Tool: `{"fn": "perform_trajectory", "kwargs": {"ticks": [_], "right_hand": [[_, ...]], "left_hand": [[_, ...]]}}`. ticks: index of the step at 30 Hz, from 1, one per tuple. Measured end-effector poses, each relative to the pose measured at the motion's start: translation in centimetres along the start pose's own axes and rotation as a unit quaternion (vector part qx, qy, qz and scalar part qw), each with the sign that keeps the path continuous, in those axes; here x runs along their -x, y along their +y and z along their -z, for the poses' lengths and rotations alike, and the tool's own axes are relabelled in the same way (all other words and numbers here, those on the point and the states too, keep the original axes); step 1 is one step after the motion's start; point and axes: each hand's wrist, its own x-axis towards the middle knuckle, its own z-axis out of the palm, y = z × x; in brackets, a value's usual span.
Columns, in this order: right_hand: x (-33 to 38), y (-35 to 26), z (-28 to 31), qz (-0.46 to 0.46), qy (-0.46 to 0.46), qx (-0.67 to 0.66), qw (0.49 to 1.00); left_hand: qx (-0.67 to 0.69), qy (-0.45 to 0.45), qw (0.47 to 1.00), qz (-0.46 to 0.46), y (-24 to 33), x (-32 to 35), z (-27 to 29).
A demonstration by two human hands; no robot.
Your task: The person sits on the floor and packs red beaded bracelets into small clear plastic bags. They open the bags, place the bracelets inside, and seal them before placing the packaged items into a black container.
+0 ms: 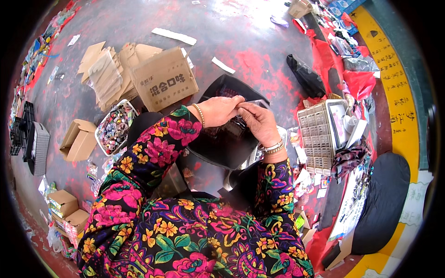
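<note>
My left hand (pixel 215 111) and my right hand (pixel 262 124) meet fingertip to fingertip in front of me. The fingers of both are closed in a pinch. Whatever sits between them is too small and covered to make out, though a thin greyish edge shows beside the right fingers. Directly below them is a large black tub-like container (pixel 220 150), partly covered by my hands and wrists. Some dark, shiny clear-wrapped items seem to lie inside it, under my fingers.
A white basket of small colourful items (pixel 117 128) and an open cardboard box (pixel 79 140) stand to the left. Flattened cardboard (pixel 109 76) and an upright carton (pixel 164 79) lie beyond. At right are a cream plastic crate (pixel 316 134) and a black bag (pixel 306 76).
</note>
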Motion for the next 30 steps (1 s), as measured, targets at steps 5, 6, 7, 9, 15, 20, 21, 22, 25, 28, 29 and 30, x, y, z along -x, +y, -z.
{"fn": "perform_trajectory", "kwargs": {"ticks": [5,6,7,9,15,20,21,22,25,28,29,30], "right_hand": [[0.3,-0.2,0.3,-0.011,-0.016,-0.036,0.999],[0.3,-0.4,0.3,-0.014,-0.026,-0.028,0.999],[0.2,-0.4,0.2,-0.010,-0.022,-0.026,0.999],[0.1,-0.5,-0.1,-0.002,-0.013,-0.022,1.000],[-0.4,0.3,-0.3,-0.010,0.028,0.077,0.997],[-0.3,0.5,-0.4,-0.026,0.032,0.070,0.997],[-0.4,0.6,-0.5,-0.010,0.035,0.090,0.995],[-0.4,0.7,-0.4,0.005,0.040,0.111,0.993],[-0.5,0.9,-0.8,0.030,0.056,0.159,0.985],[-0.6,-0.4,-1.6,0.015,0.057,0.252,0.966],[-0.7,-0.9,-1.7,0.005,0.055,0.291,0.955],[-0.7,-1.0,-1.6,0.009,0.052,0.282,0.958]], "left_hand": [[0.020,-0.016,1.000,-0.007,0.5,0.1,0.0],[0.026,-0.019,0.999,0.008,0.5,0.1,0.0],[0.031,-0.022,0.999,0.022,0.6,0.1,0.0],[0.023,0.004,0.999,0.036,0.6,-0.1,-0.1],[0.151,0.106,0.981,0.054,0.2,-0.8,0.1],[0.210,0.047,0.975,0.062,0.0,-0.9,0.8],[0.249,0.065,0.965,0.059,-0.3,-0.9,0.4],[0.288,0.083,0.952,0.055,-0.1,-0.9,0.2],[0.380,0.070,0.917,0.095,0.4,-1.0,0.0],[0.239,0.067,0.964,0.094,0.2,-1.2,-0.1],[0.230,0.067,0.967,0.089,0.3,-1.3,0.0],[0.221,0.066,0.969,0.084,0.5,-1.5,0.2]]}}
